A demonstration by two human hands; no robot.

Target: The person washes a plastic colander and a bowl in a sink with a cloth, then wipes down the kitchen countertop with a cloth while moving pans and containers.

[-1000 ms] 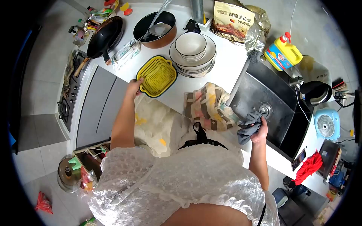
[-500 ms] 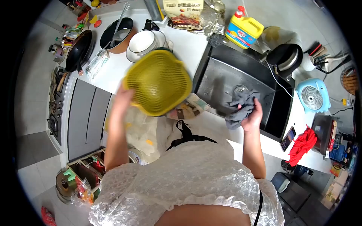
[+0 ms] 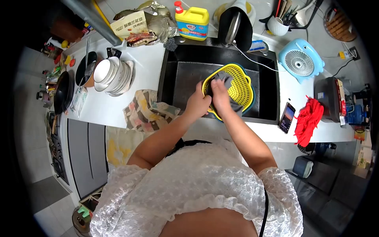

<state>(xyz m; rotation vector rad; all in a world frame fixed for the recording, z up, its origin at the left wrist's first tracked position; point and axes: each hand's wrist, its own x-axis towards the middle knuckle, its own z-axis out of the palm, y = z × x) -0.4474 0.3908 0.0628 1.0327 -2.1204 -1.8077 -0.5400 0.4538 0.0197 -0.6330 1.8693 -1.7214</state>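
Currently the yellow colander (image 3: 241, 85), edged in blue-green, is over the near part of the sink (image 3: 189, 71); whether it rests on anything, I cannot tell. The left hand (image 3: 198, 102) grasps its rim on the left side, and the right hand (image 3: 221, 96) clutches a grey cloth (image 3: 226, 78) against its inside. Left of the sink, 1 patterned cloth (image 3: 148, 110) lies near its front corner, with 1 stack of white bowls and plates (image 3: 118, 79) farther back. Behind the sink stands 1 yellow bottle (image 3: 192, 25) with a red cap. Right of the sink are 1 phone (image 3: 287, 117), 1 red cloth (image 3: 309, 121) and 1 blue fan (image 3: 301, 61).
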